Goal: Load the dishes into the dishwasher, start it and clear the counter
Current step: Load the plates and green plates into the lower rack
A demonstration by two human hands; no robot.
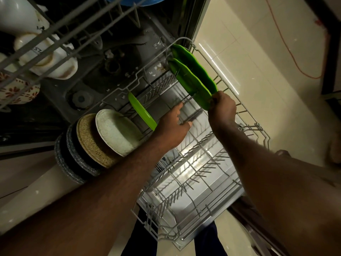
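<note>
The person is reaching both bare forearms forward and down, the left arm coming in from the lower left and the right arm from the right side. The left grip (172, 126) is lying back-up, its fingers (179, 109) stretching forward and only loosely bent, curling round nothing, while the thumb (187, 124) is spreading off to the right. The right grip (223, 109) is hanging just ahead and to the right of it, knuckles up and fingers tightly curled, pinching the near edge of a green plate (192, 85). The two grips are lying near each other without touching.
</note>
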